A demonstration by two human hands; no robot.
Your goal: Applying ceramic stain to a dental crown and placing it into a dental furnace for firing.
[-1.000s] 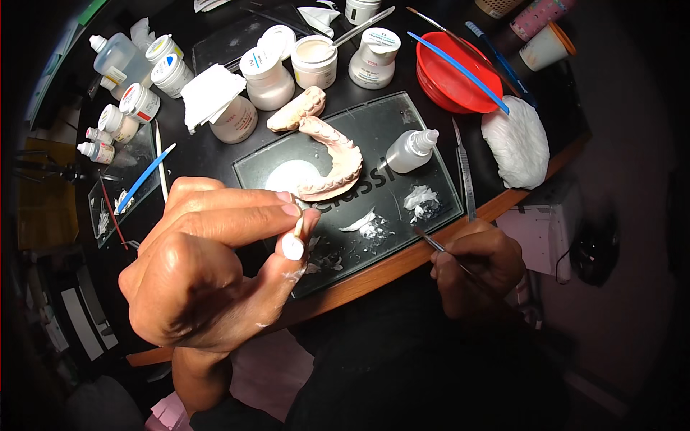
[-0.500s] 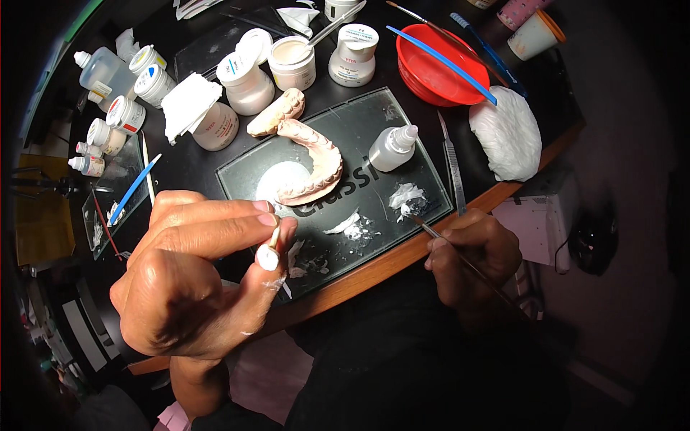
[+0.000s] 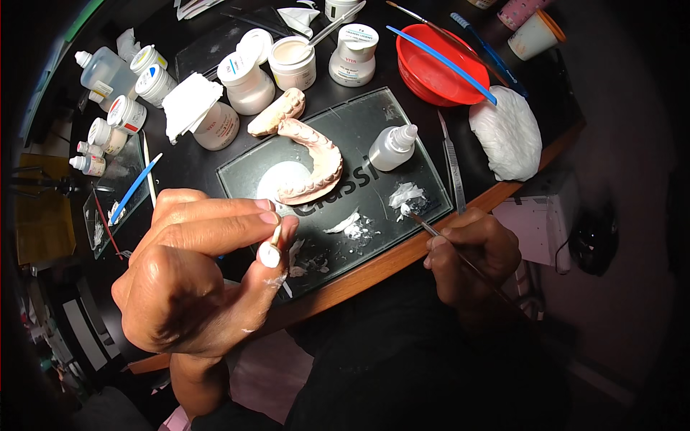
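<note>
My left hand (image 3: 185,276) pinches a small beige peg between thumb and fingertips. On the lower end of the peg sits a white tooth crown (image 3: 270,254). White smears mark the thumb. My right hand (image 3: 474,253) grips a thin brush (image 3: 431,228) like a pen, its tip at the edge of a white paste heap (image 3: 407,194). A second, crumbly paste heap (image 3: 353,225) lies to its left on the dark glass slab (image 3: 359,122). Farther back on the slab rest pinkish plaster dental models (image 3: 327,161) with rows of teeth, beside a dropper bottle (image 3: 393,148).
Behind the slab stand white powder jars (image 3: 293,68) and a red bowl (image 3: 431,75) with a blue stick across it. A scalpel (image 3: 451,161) and crumpled white tissue (image 3: 507,136) lie at right. Small jars (image 3: 126,113) line the left. The wooden table edge (image 3: 352,279) runs nearest me.
My left hand and the crown have shifted very slightly. The brush tip stays by the right paste heap, and the other things have not moved.
</note>
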